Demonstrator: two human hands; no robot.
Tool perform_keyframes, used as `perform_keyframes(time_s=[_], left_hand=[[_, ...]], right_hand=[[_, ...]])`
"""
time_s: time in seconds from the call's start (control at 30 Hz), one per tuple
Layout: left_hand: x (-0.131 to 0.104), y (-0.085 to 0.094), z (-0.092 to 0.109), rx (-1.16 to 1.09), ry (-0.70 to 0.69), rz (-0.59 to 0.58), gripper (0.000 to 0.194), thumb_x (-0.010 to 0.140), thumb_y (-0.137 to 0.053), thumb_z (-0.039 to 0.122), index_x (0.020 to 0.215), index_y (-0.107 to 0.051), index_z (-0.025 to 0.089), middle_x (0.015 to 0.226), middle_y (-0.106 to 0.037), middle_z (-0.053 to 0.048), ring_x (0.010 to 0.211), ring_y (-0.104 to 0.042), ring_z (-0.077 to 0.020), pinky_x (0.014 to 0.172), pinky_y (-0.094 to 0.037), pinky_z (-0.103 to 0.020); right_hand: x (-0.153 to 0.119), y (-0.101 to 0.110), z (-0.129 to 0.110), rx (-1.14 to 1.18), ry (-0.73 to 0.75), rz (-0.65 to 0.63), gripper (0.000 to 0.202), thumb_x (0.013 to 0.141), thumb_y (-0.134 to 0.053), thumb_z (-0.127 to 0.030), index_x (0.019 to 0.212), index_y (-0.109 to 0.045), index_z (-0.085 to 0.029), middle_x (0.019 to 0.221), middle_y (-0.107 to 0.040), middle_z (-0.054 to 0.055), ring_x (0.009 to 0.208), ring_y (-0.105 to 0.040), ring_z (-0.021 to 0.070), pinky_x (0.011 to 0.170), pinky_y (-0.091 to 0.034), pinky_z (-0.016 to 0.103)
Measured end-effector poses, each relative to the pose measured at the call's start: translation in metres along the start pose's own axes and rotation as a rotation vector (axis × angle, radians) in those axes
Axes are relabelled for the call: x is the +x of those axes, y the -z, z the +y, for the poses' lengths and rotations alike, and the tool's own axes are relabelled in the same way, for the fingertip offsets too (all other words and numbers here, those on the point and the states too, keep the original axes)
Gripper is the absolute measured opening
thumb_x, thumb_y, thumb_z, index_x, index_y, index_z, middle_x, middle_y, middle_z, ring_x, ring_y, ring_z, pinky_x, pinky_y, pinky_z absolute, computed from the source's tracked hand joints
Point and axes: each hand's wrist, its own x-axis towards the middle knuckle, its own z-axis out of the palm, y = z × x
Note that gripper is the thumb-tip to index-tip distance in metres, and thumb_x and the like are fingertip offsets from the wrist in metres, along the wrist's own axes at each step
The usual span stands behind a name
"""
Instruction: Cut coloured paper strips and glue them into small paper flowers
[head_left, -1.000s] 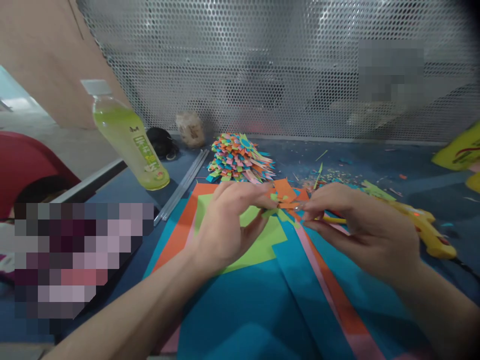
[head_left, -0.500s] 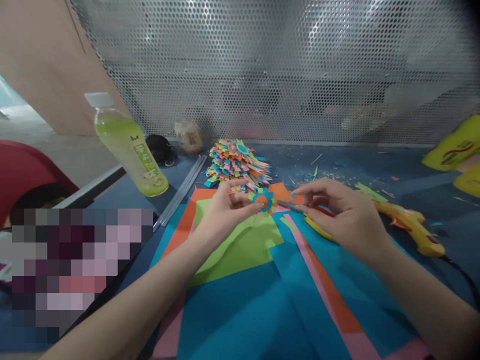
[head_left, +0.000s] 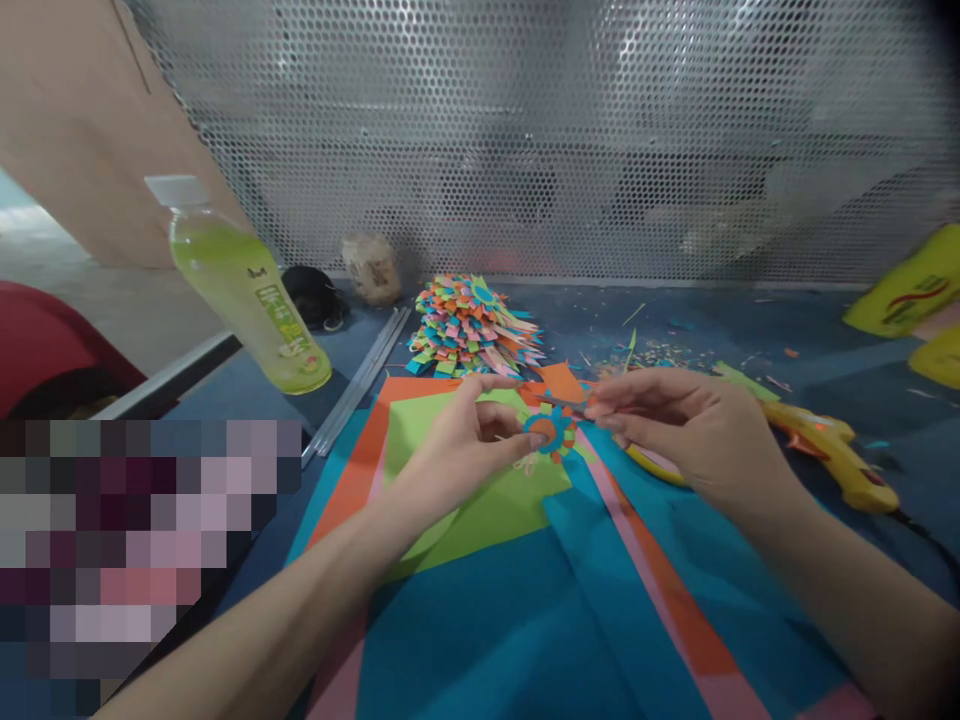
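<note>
My left hand [head_left: 472, 440] pinches a small layered paper flower [head_left: 544, 432] with an orange middle, blue petals and green and orange ones behind. Its thumb lies across the flower's edge. Close by on the right, my right hand [head_left: 682, 430] is closed around a pair of scissors [head_left: 654, 466] with yellow and red on the handles. The metal blades show just above the flower, and the fingers hide much of the handles. Under both hands lie sheets of coloured paper: a green sheet [head_left: 450, 500], a blue sheet [head_left: 465, 620] and an orange strip [head_left: 675, 600].
A mound of fringed paper flowers [head_left: 472, 325] stands behind my hands. Clear sticks [head_left: 360, 385] and a bottle of green drink [head_left: 251, 300] are at left. A yellow glue gun [head_left: 832, 455] lies at right, near paper scraps [head_left: 660, 355]. A perforated metal panel [head_left: 525, 130] backs the table.
The flower in my left hand has moved slightly right and down, nearer to me. My right hand has shifted a little to the right, and the scissor blades now show above the flower.
</note>
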Motion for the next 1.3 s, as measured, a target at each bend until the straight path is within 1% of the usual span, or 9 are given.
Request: perform_keyframes(time_s=[0.13,0.33,0.43,0.57,0.8,0.87,0.97,1.03,1.3], left_hand=[[-0.002,0.002,-0.001,0.071,-0.019,-0.058,0.041,0.066,-0.070,0.026,0.100,-0.047,0.020,0.063,-0.055,0.007,0.054,-0.054,-0.0081,0.052,-0.040,-0.023],[-0.010,0.001,0.001,0.134,-0.013,-0.445,0.025,0.070,-0.066,0.020,0.092,-0.054,0.017,0.066,-0.061,0.001,0.061,-0.058,-0.0107,0.053,-0.040,-0.022],[-0.012,0.000,0.003,0.221,-0.020,-0.459,0.021,0.072,-0.064,0.021,0.091,-0.056,0.017,0.066,-0.057,0.002,0.057,-0.053,-0.0086,0.049,-0.037,-0.020],[-0.011,0.001,0.002,0.325,-0.073,-0.442,0.018,0.075,-0.058,0.019,0.092,-0.057,0.017,0.068,-0.057,0.002,0.058,-0.052,-0.0080,0.050,-0.036,-0.020],[-0.007,0.006,-0.006,0.607,-0.185,-0.407,0.019,0.074,-0.057,0.023,0.092,-0.059,0.019,0.077,-0.060,0.001,0.060,-0.053,-0.0090,0.052,-0.039,-0.020],[-0.007,0.007,-0.008,0.694,-0.234,-0.379,0.018,0.075,-0.057,0.023,0.092,-0.059,0.020,0.078,-0.061,0.000,0.061,-0.054,-0.0104,0.053,-0.040,-0.021],[-0.006,0.005,-0.010,0.874,-0.357,-0.312,0.019,0.075,-0.057,0.026,0.092,-0.059,0.019,0.084,-0.061,-0.003,0.072,-0.056,-0.0150,0.063,-0.044,-0.026],[-0.004,0.003,-0.011,0.958,-0.423,-0.279,0.020,0.076,-0.057,0.027,0.094,-0.058,0.018,0.093,-0.060,-0.007,0.084,-0.056,-0.0182,0.072,-0.046,-0.030],[0.000,0.001,-0.014,0.961,-0.440,-0.204,0.017,0.083,-0.048,0.031,0.089,-0.058,0.018,0.095,-0.061,-0.007,0.088,-0.058,-0.0190,0.075,-0.048,-0.032]], right_hand=[[0.003,0.008,-0.002,-0.025,0.070,0.078,0.013,0.062,-0.076,-0.022,0.071,-0.066,-0.024,0.071,-0.069,-0.001,0.062,-0.065,0.0135,0.051,-0.054,0.023],[0.007,0.020,-0.001,-0.037,0.159,0.116,0.008,0.071,-0.070,-0.022,0.074,-0.063,-0.026,0.069,-0.061,-0.001,0.052,-0.055,0.0108,0.046,-0.048,0.024],[0.010,0.025,-0.001,0.045,0.179,0.058,0.003,0.081,-0.059,-0.025,0.080,-0.061,-0.026,0.059,-0.051,-0.003,0.049,-0.048,0.0105,0.044,-0.044,0.025],[0.008,0.029,-0.005,0.096,0.102,-0.200,0.008,0.086,-0.052,-0.027,0.091,-0.059,-0.025,0.051,-0.037,-0.006,0.045,-0.039,0.0091,0.042,-0.039,0.024],[0.001,0.034,-0.016,0.093,0.031,-0.387,0.013,0.083,-0.055,-0.018,0.095,-0.057,-0.022,0.075,-0.058,-0.001,0.056,-0.054,0.0076,0.048,-0.045,0.019],[0.001,0.041,-0.023,0.113,-0.012,-0.639,0.029,0.080,-0.058,-0.014,0.107,-0.054,-0.024,0.078,-0.061,-0.001,0.062,-0.059,0.0091,0.053,-0.049,0.019],[-0.001,0.049,-0.034,0.075,-0.126,-1.260,0.046,0.076,-0.060,-0.006,0.120,-0.053,-0.019,0.075,-0.066,0.001,0.067,-0.066,0.0125,0.060,-0.052,0.021],[-0.001,0.048,-0.039,-0.034,-0.153,-1.458,0.045,0.075,-0.059,-0.002,0.118,-0.056,-0.014,0.076,-0.068,0.004,0.070,-0.067,0.0133,0.065,-0.053,0.021],[-0.002,0.043,-0.032,-0.218,-0.250,-1.368,0.034,0.074,-0.064,-0.014,0.109,-0.063,-0.015,0.071,-0.069,0.001,0.066,-0.065,0.0104,0.063,-0.051,0.020]])
